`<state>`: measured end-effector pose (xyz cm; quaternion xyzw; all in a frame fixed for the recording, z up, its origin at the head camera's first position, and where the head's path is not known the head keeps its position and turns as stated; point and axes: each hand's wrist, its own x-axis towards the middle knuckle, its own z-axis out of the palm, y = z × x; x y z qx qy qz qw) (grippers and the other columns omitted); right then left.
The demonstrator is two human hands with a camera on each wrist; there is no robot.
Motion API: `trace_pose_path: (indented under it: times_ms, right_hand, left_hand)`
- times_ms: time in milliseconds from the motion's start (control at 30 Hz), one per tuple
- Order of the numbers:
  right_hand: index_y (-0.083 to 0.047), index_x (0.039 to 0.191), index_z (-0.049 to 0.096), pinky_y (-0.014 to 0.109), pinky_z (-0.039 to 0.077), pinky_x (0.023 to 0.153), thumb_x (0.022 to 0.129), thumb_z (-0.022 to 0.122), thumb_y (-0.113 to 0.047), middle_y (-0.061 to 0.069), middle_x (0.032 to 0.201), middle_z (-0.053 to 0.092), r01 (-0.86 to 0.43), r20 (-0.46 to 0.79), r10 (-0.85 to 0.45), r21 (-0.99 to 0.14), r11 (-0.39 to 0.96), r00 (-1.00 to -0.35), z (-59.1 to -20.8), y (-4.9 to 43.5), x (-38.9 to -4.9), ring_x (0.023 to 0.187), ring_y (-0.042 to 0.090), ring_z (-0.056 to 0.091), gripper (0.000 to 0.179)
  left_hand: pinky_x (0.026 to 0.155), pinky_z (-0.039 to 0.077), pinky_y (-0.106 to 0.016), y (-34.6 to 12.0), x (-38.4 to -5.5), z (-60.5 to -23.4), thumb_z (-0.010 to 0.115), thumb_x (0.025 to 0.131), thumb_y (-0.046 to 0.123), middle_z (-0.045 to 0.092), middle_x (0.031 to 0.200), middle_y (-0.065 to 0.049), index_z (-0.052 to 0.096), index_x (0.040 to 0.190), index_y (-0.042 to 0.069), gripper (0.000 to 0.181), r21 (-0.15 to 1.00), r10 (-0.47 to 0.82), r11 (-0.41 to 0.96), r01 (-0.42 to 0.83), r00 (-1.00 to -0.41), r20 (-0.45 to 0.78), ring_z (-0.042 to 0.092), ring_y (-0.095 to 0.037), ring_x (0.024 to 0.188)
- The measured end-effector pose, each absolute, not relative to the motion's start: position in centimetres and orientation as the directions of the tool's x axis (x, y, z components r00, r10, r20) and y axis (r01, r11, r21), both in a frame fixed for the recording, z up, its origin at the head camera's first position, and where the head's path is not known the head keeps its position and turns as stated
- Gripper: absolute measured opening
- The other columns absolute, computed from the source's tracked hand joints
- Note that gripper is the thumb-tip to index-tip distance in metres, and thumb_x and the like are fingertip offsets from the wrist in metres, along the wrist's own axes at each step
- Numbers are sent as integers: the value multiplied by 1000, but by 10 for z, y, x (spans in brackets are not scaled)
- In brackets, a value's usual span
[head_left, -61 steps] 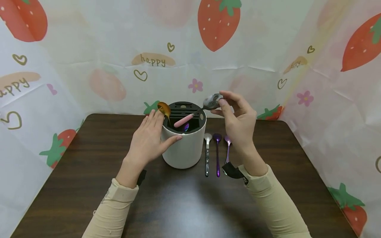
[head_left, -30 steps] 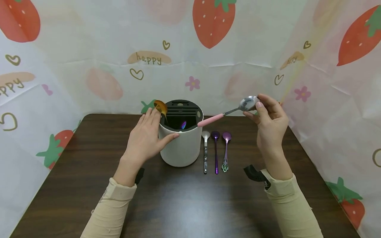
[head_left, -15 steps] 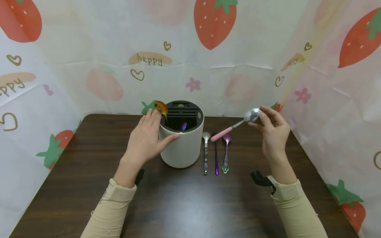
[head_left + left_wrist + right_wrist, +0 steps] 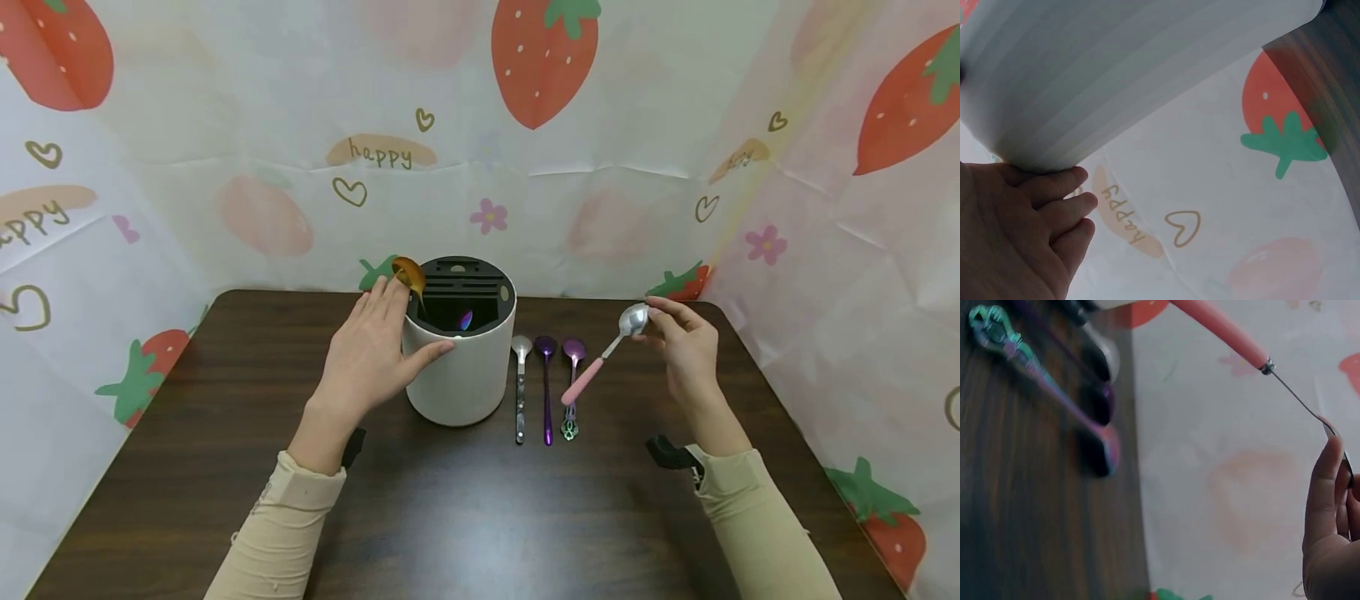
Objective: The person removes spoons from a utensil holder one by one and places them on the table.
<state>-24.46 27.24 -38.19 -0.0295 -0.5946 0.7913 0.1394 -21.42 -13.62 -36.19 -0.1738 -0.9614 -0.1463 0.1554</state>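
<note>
My right hand (image 4: 688, 346) pinches the silver bowl end of a spoon with a pink handle (image 4: 592, 372). The spoon hangs tilted over the table, its handle pointing down-left across the ornate spoon. In the right wrist view, finger and thumb hold the bowl of the pink-handled spoon (image 4: 1222, 331). My left hand (image 4: 375, 350) rests with straight fingers against the left side of a white cylindrical utensil holder (image 4: 457, 392), thumb across its front; the left wrist view shows the fingers touching its wall. Inside the black-topped holder stand a gold ladle-like spoon (image 4: 408, 273) and something iridescent (image 4: 467, 320), mostly hidden.
Right of the holder, three spoons lie in a row: a silver one with a patterned handle (image 4: 521, 400), a dark purple one (image 4: 547, 400) and a light purple one with an openwork handle (image 4: 574, 350). A strawberry-print cloth surrounds the dark wooden table (image 4: 480, 525).
My right hand has carried the pink-handled spoon from above the holder to the right, then lowered it toward the table, handle end tipping downward. My left hand has stayed against the holder.
</note>
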Motion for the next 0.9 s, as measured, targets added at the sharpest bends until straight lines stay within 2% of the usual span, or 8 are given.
trace_pose_path:
  times_ms: [133,333,500,600,700,800,900]
  right_hand:
    - [1,112,76,25,63,69,101,65,-3,4,101,71,-100,53,224,-974,-206,-973,-392,281,-253,79,13,69,16]
    - [3,116,74,22,62,68,102,65,-5,0,92,73,-28,8,170,-993,-116,-985,-405,292,-265,77,11,71,18]
    - [-1,117,74,22,62,71,103,64,-6,-3,97,72,35,-40,114,-999,-38,-993,-419,299,-276,80,8,70,18]
    - [6,128,68,22,61,73,104,63,-7,-4,100,70,72,-73,76,-997,-10,-994,-426,303,-283,82,8,69,28]
    - [15,141,53,22,61,75,105,61,-8,-5,101,69,93,-92,39,-996,20,-995,-433,307,-289,83,7,68,43]
    - [18,145,47,21,60,76,106,60,-9,-6,100,69,105,-104,5,-993,55,-995,-438,310,-295,84,6,68,49]
    - [18,145,47,21,60,76,107,60,-10,-7,98,70,121,-123,-15,-989,85,-992,-443,311,-301,84,6,67,49]
  left_hand:
    - [129,19,-50,-136,-214,-363,52,94,77,33,165,-25,33,158,-7,107,228,291,896,382,-891,349,21,-37,158]
    - [129,18,-49,-136,-214,-364,52,94,78,34,165,-25,34,158,-7,108,227,286,897,378,-891,352,21,-36,158]
    - [129,19,-49,-136,-214,-365,52,94,78,34,164,-25,34,158,-6,108,233,282,897,375,-892,352,22,-37,158]
    - [129,18,-49,-136,-214,-364,52,94,78,34,165,-25,34,158,-6,107,238,282,896,375,-894,348,21,-37,158]
    - [129,18,-49,-136,-213,-363,53,94,77,33,165,-25,33,159,-6,108,240,283,896,375,-895,345,21,-36,158]
    - [130,17,-48,-136,-214,-363,53,94,78,33,165,-24,33,159,-6,108,240,283,895,376,-895,345,20,-36,158]
    - [130,16,-48,-136,-214,-362,53,93,78,33,165,-24,33,159,-6,108,238,284,895,377,-893,349,20,-36,158]
